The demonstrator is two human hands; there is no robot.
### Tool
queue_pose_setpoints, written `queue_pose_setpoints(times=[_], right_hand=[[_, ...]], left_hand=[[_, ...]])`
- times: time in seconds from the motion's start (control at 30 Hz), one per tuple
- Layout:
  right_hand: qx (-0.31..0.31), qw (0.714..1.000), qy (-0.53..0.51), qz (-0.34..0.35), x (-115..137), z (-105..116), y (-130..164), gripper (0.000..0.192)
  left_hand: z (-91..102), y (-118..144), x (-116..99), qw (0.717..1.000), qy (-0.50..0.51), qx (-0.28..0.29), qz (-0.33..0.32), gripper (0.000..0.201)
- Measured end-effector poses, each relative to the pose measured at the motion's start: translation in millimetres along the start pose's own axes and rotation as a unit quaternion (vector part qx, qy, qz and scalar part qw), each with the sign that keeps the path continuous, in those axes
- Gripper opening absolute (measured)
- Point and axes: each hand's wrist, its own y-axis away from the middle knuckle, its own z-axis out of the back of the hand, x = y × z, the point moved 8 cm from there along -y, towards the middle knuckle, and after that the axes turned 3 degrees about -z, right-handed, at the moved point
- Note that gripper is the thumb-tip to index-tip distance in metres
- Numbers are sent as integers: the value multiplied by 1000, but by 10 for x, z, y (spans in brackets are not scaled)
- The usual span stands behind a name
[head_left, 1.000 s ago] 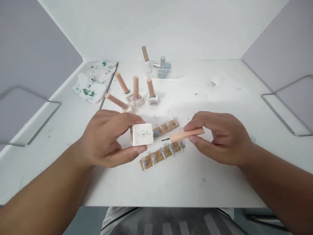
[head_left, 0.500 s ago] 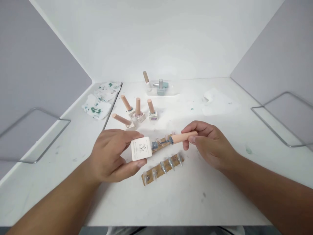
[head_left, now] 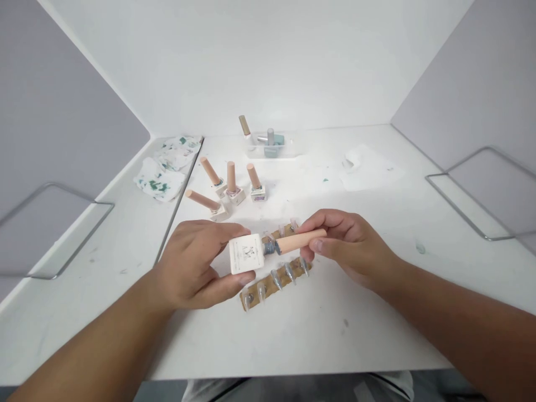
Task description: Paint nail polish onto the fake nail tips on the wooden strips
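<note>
I've got the left hand up on the head feed, thumb below and fingers above, gripping the white bottle by its sides, tipped over in the air above the table with its blue-smeared neck pointing right. And over on my right hand, thumb and fingers are closed on the peach cap, its open end right at that neck, roughly in line; whether the two rims touch, I can't tell. Below them sits the front brown strip, five nail tips along it, and the rear strip is partly covered by the right hand and cap. Farther back, four peach-capped bottles are grouped, one slanting sharply, with a clear tray behind them and green-stained tissues off left.
</note>
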Motion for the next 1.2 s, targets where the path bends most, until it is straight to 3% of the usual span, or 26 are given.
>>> queue_pose_setpoints(times=[0.17,0.43,0.67,0.93,1.2], right_hand=[[12,998,58,-5,-1,-46,49,12],[-39,989,134,40,153,179,-17,17],[43,933,339,109,247,-16,24,13],[42,884,443,140,267,-117,44,9],[53,895,425,126,239,-110,33,9]], left_hand=[[-58,19,-13,999,50,3,-2,29],[18,18,36,999,45,-11,-2,25],[14,-3,40,999,42,0,-5,26],[10,13,52,999,37,6,6,27],[-2,43,56,998,61,15,12,25]])
